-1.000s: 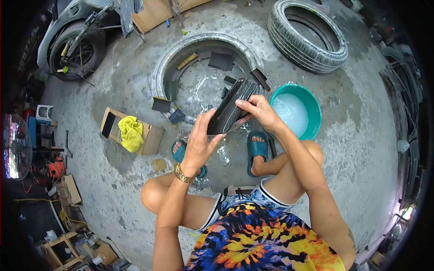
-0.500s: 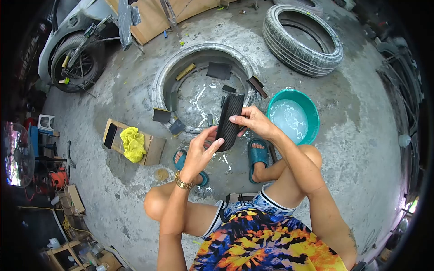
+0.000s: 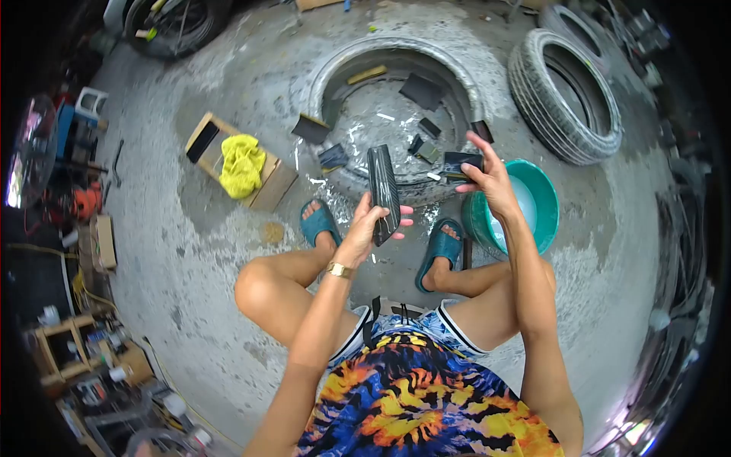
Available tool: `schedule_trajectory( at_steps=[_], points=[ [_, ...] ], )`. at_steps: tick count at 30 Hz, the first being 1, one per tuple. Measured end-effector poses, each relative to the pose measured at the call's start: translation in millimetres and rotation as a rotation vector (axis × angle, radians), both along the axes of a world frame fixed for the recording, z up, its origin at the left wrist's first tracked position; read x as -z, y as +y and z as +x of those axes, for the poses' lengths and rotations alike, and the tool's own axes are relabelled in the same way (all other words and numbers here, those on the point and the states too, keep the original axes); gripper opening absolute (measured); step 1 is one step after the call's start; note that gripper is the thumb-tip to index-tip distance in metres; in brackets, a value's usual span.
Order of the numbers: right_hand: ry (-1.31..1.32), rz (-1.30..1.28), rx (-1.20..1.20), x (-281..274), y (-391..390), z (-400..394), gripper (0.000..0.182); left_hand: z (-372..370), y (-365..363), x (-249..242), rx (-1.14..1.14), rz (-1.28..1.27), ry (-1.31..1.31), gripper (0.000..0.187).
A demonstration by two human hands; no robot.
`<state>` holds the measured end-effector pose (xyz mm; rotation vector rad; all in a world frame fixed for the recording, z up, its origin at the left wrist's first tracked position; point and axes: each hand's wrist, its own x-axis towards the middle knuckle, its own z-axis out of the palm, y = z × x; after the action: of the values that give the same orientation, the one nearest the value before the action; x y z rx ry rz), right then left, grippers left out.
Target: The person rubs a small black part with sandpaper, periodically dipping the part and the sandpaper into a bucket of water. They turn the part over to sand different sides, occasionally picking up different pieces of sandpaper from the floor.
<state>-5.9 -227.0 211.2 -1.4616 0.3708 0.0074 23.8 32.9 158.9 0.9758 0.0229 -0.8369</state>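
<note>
My left hand is wrapped round a long black piece with a carbon-weave pattern, held upright over the floor between my feet. My right hand is at the near right edge of the flat-lying tire, its index finger stretched up. Its thumb and lower fingers are on a small dark block. Inside the tire lie a dark sheet, a small dark block and a yellowish strip. More dark pieces rest on its rim.
A teal basin of cloudy water stands beside my right forearm. Left of my feet, a yellow cloth lies on a wooden box. Another tire is at the upper right; shelving and tools line the left side.
My right hand has let go of the carbon-patterned piece and moved right to the tire's edge. My left hand keeps the piece alone. The view has shifted, with the background displaced.
</note>
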Motion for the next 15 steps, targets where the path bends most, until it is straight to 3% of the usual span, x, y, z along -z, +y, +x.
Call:
schedule_trajectory(
  at_steps=[5, 8, 9, 10, 11, 13, 15],
  points=[
    [0.122, -0.056, -0.156, 54.3, 29.3, 20.9, 0.022, -8.8, 0.0, 90.1, -0.204, -0.013, 0.088, 0.032],
    [0.109, -0.377, -0.260, 73.2, 68.7, 40.9, 0.025, -8.4, -3.2, 107.6, -0.228, -0.099, 0.364, 0.069],
    [0.096, -0.490, -0.299, 79.6, 78.0, 47.7, 0.025, -11.0, -5.3, 113.4, -0.235, -0.110, 0.388, 0.069],
    [-0.081, -0.754, -0.373, 92.8, 82.7, 60.4, 0.032, -12.2, -7.3, 120.0, -0.249, -0.017, 0.365, 0.069],
    [-0.063, -0.760, -0.385, 104.7, 86.7, 69.0, 0.032, -13.0, -9.5, 126.2, -0.259, 0.077, 0.339, 0.070],
    [-0.323, -1.179, -0.368, 117.0, 103.3, 81.9, 0.044, -15.0, -14.4, 135.9, -0.254, 0.057, 0.367, 0.069],
    [-0.317, -1.259, -0.610, 137.5, 118.4, 56.1, 0.050, -17.0, -14.3, 137.7, -0.264, 0.089, 0.297, 0.067]
  ],
)
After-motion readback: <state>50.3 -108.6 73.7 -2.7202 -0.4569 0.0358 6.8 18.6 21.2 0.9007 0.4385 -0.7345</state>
